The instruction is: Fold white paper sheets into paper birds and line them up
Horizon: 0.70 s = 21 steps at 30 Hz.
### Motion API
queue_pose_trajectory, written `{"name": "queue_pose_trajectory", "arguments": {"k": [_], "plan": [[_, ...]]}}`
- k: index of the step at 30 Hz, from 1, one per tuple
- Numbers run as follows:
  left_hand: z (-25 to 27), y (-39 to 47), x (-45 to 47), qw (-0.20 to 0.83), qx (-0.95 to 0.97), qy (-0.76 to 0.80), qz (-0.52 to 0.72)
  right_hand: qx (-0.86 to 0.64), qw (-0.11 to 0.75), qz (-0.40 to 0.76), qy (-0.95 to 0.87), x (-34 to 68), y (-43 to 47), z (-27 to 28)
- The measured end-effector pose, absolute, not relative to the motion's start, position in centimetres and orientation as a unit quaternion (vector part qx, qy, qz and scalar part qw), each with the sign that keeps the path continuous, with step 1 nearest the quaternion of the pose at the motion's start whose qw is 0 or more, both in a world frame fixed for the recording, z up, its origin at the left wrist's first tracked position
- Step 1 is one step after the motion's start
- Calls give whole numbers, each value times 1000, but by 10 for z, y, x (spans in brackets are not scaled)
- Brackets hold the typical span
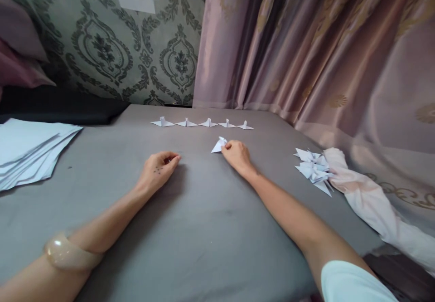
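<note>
Between the thumb and fingers of my right hand [238, 153] is a folded white paper crane [218, 146], held by its right side just above the grey cloth. My left hand [158, 169] hovers over the cloth to the left, its fingers curled in against the thumb, and nothing shows in them. Beyond both hands several white paper cranes [209, 123] stand in a row, their wing tips meeting or nearly so. A cluster of further folded paper cranes [314, 168] lies at the right; they overlap, so single ones are hard to make out.
A fanned stack of white paper sheets [30, 150] lies at the left, in front of a black folded cloth [64, 104]. Along the right edge runs a twisted pale cloth [370, 202]. Pink curtains [306, 43] and a patterned wall [136, 48] border the far side.
</note>
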<state>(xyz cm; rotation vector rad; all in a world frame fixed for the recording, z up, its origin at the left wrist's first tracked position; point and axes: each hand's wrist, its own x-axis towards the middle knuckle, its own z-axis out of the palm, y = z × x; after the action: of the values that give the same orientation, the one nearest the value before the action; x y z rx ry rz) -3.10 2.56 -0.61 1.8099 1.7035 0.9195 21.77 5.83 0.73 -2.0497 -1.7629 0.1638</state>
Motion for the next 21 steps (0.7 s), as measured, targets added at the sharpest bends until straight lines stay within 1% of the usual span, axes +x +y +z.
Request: {"name": "queue_pose_trajectory", "arguments": {"k": [6, 10, 21], "plan": [[-9, 29, -33, 259, 667, 624, 313, -826, 211, 8, -523, 310, 92, 16], [-8, 31, -33, 276, 659, 639, 286, -866, 196, 2, -460, 350, 111, 17], [-8, 31, -32, 297, 637, 657, 273, -892, 180, 31, -413, 368, 153, -8]]}}
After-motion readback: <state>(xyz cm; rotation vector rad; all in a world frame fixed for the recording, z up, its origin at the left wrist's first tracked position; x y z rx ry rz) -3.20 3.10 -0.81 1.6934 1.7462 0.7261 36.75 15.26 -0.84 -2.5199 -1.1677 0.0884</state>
